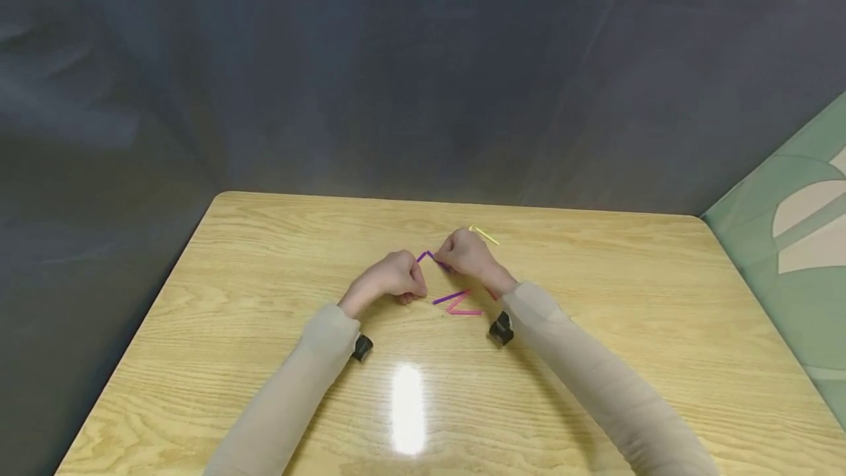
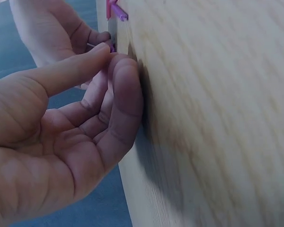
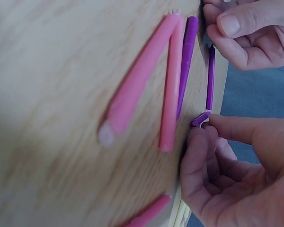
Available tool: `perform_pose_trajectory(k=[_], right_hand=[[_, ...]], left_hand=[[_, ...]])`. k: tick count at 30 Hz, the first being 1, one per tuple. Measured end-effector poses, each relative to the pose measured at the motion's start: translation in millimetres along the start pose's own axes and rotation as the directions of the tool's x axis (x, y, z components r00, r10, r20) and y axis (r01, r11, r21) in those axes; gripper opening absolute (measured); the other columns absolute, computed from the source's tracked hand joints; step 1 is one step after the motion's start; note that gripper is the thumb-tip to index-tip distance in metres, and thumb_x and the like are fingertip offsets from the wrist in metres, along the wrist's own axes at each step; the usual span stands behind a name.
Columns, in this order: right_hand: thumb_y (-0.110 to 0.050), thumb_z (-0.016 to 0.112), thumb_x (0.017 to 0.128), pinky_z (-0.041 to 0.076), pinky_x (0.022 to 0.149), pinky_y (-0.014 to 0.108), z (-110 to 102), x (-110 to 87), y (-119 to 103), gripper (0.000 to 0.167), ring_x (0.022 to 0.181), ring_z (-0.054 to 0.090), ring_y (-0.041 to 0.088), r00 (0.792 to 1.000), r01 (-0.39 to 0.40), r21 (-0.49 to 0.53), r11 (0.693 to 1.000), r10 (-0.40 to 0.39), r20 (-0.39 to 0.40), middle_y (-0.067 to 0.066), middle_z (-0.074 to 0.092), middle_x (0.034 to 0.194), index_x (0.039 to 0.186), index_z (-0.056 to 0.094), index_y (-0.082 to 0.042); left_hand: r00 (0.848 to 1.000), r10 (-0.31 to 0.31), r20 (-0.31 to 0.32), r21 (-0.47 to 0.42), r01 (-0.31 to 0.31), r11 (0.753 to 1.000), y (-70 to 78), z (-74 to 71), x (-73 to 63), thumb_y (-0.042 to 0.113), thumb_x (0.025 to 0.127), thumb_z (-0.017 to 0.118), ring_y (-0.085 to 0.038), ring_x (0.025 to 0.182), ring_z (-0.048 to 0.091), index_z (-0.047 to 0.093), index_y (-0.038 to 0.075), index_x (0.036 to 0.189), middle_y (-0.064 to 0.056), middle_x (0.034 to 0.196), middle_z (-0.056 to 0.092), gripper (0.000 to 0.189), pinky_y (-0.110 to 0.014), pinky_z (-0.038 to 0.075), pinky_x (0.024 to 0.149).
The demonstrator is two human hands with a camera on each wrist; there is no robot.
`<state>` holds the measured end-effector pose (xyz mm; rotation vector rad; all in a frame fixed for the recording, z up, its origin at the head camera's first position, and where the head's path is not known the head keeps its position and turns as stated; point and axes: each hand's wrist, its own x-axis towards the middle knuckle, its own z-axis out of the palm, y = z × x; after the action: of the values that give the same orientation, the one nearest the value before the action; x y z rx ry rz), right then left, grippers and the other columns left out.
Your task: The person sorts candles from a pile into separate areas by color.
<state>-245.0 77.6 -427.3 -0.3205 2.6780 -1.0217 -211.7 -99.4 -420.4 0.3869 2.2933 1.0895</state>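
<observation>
Head view: your left hand (image 1: 396, 275) is curled; one purple stick (image 1: 421, 256) shows past its knuckles. Your right hand (image 1: 465, 252) is bent over another purple stick (image 1: 432, 255). The two slant to a peak between your hands, probably so the tips can be matched. Nearer you than either hand: a zigzag of two pink sticks (image 1: 465, 313) and a third purple stick (image 1: 451, 297). Yellow sticks (image 1: 485, 235) just beyond the right hand. Wood-grain table (image 1: 231, 300) beneath; dark sheeting (image 1: 396, 79) past your hands, green patterned panel (image 1: 813, 241) well off to the right.

Left wrist view: your thumb tip meets the forefinger; whether they grip a stick, I cannot tell.

Right wrist view: your right thumb and finger pinch their purple stick, likely because something so thin suits only fingertips.
</observation>
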Motion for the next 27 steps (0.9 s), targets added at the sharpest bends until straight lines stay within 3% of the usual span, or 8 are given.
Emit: perform_pose_trajectory(k=[5, 16, 22, 27], right_hand=[[-0.010, 0.067, 0.088, 0.023, 0.042, 0.019, 1.0, -0.9, 2.5, 0.035, 0.041, 0.034, 0.005, 1.000, -0.007, 0.012, 1.000, 0.007, 0.001, -0.006, 0.044, 0.044, 0.054, 0.058, -0.005], [-0.008, 0.068, 0.087, 0.026, 0.045, 0.020, 0.9, -2.2, -0.1, 0.025, 0.046, 0.036, 0.007, 1.000, 0.000, 0.027, 1.000, 0.000, -0.017, -0.003, 0.051, 0.052, 0.062, 0.065, -0.003], [-0.008, 0.067, 0.086, 0.029, 0.045, 0.019, 0.5, 0.0, -3.8, 0.019, 0.046, 0.039, 0.006, 1.000, 0.022, 0.052, 0.998, -0.022, 0.011, 0.000, 0.057, 0.057, 0.069, 0.069, -0.001], [-0.010, 0.067, 0.089, 0.029, 0.044, 0.020, -5.9, 0.3, -2.7, 0.022, 0.044, 0.036, 0.006, 0.999, -0.008, 0.075, 0.997, 0.006, 0.032, 0.000, 0.051, 0.054, 0.071, 0.068, 0.002]], left_hand=[[1.000, 0.006, -0.020, 0.023, -0.005, 1.000, -0.8, 4.1, -0.8, 0.000, 0.083, 0.070, -0.011, 0.051, 0.054, 0.068, 0.000, 0.074, -0.006, 0.062, 0.062, 0.010, -0.023, 0.050, 0.053], [1.000, 0.006, -0.008, 0.051, -0.006, 0.999, 4.2, 5.3, -1.6, 0.004, 0.084, 0.073, -0.012, 0.050, 0.056, 0.069, 0.002, 0.073, -0.007, 0.062, 0.064, 0.012, -0.023, 0.050, 0.052], [0.999, 0.002, -0.041, 0.070, 0.000, 0.998, 1.4, 5.3, -4.5, 0.006, 0.082, 0.075, -0.012, 0.047, 0.054, 0.069, 0.002, 0.071, -0.006, 0.060, 0.063, 0.014, -0.019, 0.043, 0.047], [0.997, -0.019, -0.069, 0.088, 0.025, 0.996, 1.2, 5.6, -6.5, 0.007, 0.081, 0.077, -0.011, 0.047, 0.053, 0.068, 0.002, 0.069, -0.006, 0.060, 0.063, 0.016, -0.019, 0.041, 0.045]])
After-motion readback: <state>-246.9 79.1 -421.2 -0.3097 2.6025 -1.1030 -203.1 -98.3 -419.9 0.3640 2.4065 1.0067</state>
